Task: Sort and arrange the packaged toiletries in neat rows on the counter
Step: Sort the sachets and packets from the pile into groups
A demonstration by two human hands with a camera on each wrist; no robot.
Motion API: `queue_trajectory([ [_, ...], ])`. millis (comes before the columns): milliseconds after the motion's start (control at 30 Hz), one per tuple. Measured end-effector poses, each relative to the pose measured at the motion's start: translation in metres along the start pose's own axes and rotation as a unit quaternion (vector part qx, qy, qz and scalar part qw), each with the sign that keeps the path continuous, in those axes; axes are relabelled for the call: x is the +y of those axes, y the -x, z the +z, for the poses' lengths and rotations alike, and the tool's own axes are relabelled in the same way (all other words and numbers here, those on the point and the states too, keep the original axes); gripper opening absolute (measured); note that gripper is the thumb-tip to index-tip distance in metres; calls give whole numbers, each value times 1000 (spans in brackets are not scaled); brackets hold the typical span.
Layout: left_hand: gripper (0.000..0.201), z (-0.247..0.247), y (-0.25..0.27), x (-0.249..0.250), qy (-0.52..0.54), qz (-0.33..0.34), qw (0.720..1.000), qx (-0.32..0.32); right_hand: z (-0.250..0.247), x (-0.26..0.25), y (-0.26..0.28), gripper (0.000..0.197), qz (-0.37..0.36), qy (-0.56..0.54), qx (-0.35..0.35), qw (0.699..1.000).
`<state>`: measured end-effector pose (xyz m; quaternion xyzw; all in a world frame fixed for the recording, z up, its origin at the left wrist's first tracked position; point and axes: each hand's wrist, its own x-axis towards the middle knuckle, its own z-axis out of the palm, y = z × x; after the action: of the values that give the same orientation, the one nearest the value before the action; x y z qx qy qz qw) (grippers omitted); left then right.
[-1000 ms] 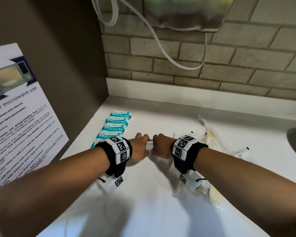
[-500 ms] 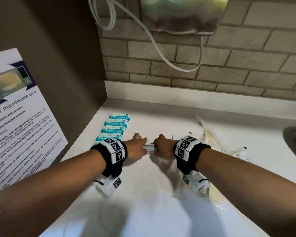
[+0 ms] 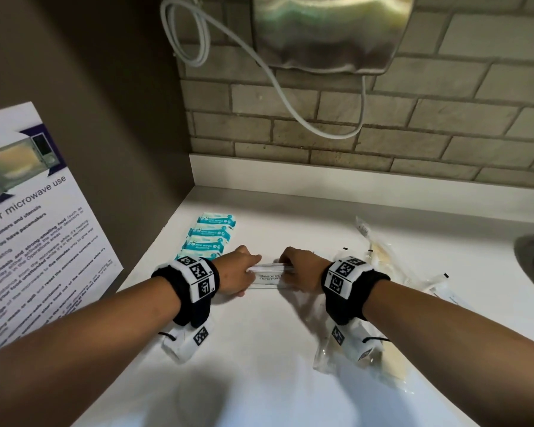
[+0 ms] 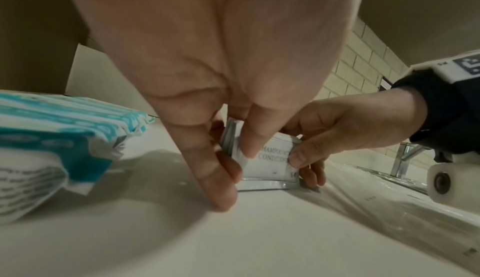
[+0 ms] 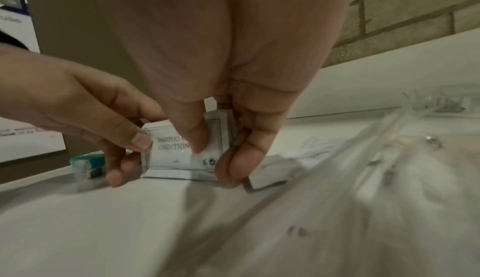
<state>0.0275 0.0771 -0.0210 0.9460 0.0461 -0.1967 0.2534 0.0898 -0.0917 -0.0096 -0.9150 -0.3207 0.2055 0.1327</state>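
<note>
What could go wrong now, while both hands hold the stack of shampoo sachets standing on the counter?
1. The shampoo sachets stand on edge, pinched only at their ends between the left hand and the right hand; on release they may slide or fan apart.
2. The row of mini wipes packs lies close beside the left hand; a sideways move could knock it crooked.
3. Loose clear-wrapped packets crowd the right side and could get dragged along.

Head view looks down over the bench (image 3: 259,380); both wrist views sit low and close, sharing the shampoo sachet (image 4: 270,162)
</note>
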Motion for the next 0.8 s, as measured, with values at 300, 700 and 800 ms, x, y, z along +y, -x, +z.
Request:
queue_trajectory([
  [300,40,-32,-15,1,5,20,998,57,-24,12,-29,30,34,-71,-6,997],
  [700,44,-66,-108,-1,81,-26,992,90,-48,37,-103,13,121,-238,31,963],
  [800,43,-66,-127,-4,52,-38,994,92,-46,42,-117,22,138,-206,29,968],
])
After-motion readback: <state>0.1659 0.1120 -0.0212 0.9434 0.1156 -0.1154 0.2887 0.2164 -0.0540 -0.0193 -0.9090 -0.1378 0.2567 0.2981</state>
